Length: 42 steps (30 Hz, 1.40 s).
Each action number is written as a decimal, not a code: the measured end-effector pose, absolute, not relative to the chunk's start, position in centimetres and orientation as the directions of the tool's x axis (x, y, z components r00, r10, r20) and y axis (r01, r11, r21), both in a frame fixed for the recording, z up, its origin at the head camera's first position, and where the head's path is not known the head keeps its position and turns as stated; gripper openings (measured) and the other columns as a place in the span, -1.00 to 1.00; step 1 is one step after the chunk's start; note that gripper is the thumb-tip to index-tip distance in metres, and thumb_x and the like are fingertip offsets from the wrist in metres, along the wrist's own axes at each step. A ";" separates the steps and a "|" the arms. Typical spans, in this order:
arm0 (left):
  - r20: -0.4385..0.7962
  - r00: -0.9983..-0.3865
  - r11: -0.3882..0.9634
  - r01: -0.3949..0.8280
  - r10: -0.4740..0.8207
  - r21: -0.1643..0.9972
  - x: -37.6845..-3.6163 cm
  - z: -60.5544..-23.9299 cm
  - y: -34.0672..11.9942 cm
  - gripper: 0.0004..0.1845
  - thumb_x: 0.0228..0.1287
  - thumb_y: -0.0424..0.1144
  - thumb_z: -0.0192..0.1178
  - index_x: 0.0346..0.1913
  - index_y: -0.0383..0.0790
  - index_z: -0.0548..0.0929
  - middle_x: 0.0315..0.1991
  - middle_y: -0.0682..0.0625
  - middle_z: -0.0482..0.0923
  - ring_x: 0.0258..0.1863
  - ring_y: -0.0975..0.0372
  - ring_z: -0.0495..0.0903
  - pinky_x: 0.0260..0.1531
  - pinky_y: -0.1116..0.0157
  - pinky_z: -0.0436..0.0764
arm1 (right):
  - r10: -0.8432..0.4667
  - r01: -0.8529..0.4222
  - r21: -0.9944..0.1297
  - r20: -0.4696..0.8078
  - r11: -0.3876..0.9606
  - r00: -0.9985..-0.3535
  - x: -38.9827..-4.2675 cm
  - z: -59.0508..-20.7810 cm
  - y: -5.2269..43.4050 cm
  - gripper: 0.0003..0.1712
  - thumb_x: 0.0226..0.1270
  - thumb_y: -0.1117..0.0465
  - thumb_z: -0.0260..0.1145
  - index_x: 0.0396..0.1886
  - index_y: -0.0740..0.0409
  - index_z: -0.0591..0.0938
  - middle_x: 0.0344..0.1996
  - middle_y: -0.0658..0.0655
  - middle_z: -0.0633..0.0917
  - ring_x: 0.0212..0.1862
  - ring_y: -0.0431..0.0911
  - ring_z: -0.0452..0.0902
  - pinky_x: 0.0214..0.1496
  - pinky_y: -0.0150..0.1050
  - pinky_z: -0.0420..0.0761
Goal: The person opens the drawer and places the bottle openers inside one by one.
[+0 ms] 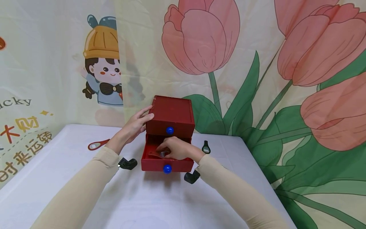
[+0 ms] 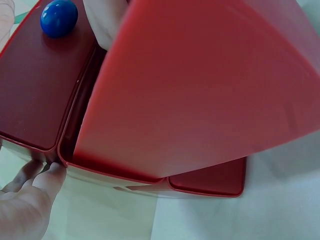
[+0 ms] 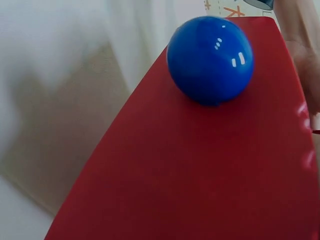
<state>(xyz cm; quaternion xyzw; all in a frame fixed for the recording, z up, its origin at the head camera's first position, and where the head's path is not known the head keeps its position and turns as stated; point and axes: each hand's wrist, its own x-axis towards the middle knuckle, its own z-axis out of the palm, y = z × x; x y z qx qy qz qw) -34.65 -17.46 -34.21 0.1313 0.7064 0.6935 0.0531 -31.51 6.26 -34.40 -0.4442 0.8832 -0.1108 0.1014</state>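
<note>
We see a red box [image 1: 171, 115] with 2 drawers standing on the white table [image 1: 160, 203], just past the middle, at 12 o'clock from the person. The upper drawer is closed, its blue knob [image 1: 170, 130] facing us. The lower drawer [image 1: 167, 164] is pulled out, with its own knob at 6 o'clock on its front.

The left hand [image 1: 136, 125] rests on the box's left side at 9 o'clock, fingers straight and slightly spread, the tips on the top edge. In the left wrist view the fingertips [image 2: 50, 175] touch the box's lower corner.

The right hand [image 1: 175, 149] is inside the open drawer, fingers curled and pressed together, pinching a flat reddish-brown piece [image 1: 154, 154] that lies at the drawer's left end. What that piece is we cannot tell.

On the table, an orange bottle opener [image 1: 98, 144] lies at 9 o'clock from the box, well apart. A black opener [image 1: 206, 147] lies at 3 o'clock, near the box's right side.
</note>
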 end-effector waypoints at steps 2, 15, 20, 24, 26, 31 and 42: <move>0.105 -0.960 0.011 0.112 0.258 0.994 -34.6 -34.2 -17.4 -0.19 0.62 0.09 0.11 0.75 0.12 0.01 0.72 -0.10 -0.01 0.65 -0.08 0.14 0.61 -0.13 0.15 | -0.804 -0.758 -0.284 -0.091 0.587 -0.588 -31.6 -34.6 6.1 -0.49 0.40 0.25 0.51 0.33 0.11 0.71 0.12 0.10 0.75 0.14 -0.11 0.61 0.14 -0.41 0.63; 0.100 -0.961 0.007 0.106 0.259 0.994 -34.6 -34.1 -17.2 -0.19 0.62 0.09 0.12 0.75 0.13 0.02 0.72 -0.10 -0.01 0.65 -0.07 0.14 0.61 -0.11 0.15 | -0.788 -0.741 -0.286 -0.100 0.607 -0.607 -31.6 -34.8 6.4 -0.48 0.39 0.22 0.52 0.33 0.05 0.72 0.15 0.05 0.77 0.17 -0.09 0.62 0.18 -0.37 0.65; 0.102 -0.960 -0.014 0.102 0.260 0.995 -34.8 -34.3 -17.2 -0.20 0.63 0.08 0.11 0.75 0.12 0.02 0.72 -0.10 -0.01 0.64 -0.05 0.16 0.62 -0.09 0.15 | -0.804 -0.761 -0.287 -0.063 0.582 -0.592 -31.3 -34.1 7.6 -0.50 0.39 0.19 0.54 0.30 0.07 0.73 0.16 0.05 0.78 0.21 -0.06 0.63 0.23 -0.28 0.66; 0.103 -0.960 -0.024 0.101 0.259 0.995 -34.8 -34.3 -17.3 -0.20 0.64 0.08 0.11 0.75 0.13 0.01 0.72 -0.11 -0.01 0.63 -0.05 0.17 0.62 -0.08 0.16 | -0.805 -0.757 -0.322 -0.027 0.569 -0.593 -30.6 -33.0 9.0 -0.52 0.40 0.16 0.53 0.29 0.10 0.74 0.16 0.07 0.77 0.21 -0.04 0.62 0.20 -0.18 0.70; 0.103 -0.960 -0.020 0.101 0.260 0.995 -34.8 -34.2 -17.3 -0.20 0.64 0.08 0.11 0.75 0.13 0.00 0.72 -0.12 -0.01 0.63 -0.05 0.16 0.61 -0.08 0.17 | -0.798 -0.746 -0.344 -0.016 0.570 -0.602 -30.2 -32.2 9.9 -0.51 0.40 0.16 0.52 0.29 0.12 0.73 0.17 0.09 0.76 0.20 -0.02 0.62 0.18 -0.14 0.72; 0.106 -0.959 -0.016 0.105 0.262 0.994 -34.7 -34.1 -17.5 -0.19 0.63 0.09 0.11 0.75 0.14 0.00 0.73 -0.11 -0.05 0.64 -0.06 0.15 0.62 -0.09 0.15 | -0.786 -0.732 -0.375 0.015 0.568 -0.618 -29.4 -30.5 12.5 -0.51 0.43 0.18 0.48 0.31 0.17 0.71 0.18 0.13 0.74 0.17 0.03 0.63 0.14 -0.10 0.75; 0.103 -0.960 -0.021 0.101 0.259 0.995 -34.8 -34.3 -17.5 -0.20 0.63 0.08 0.12 0.75 0.14 0.01 0.72 -0.10 -0.02 0.64 -0.05 0.16 0.61 -0.09 0.16 | -0.693 -0.675 -0.425 0.139 0.603 -0.707 -29.1 -29.3 18.3 -0.48 0.35 0.24 0.54 0.28 0.24 0.70 0.14 0.19 0.76 0.14 0.08 0.67 0.09 0.01 0.79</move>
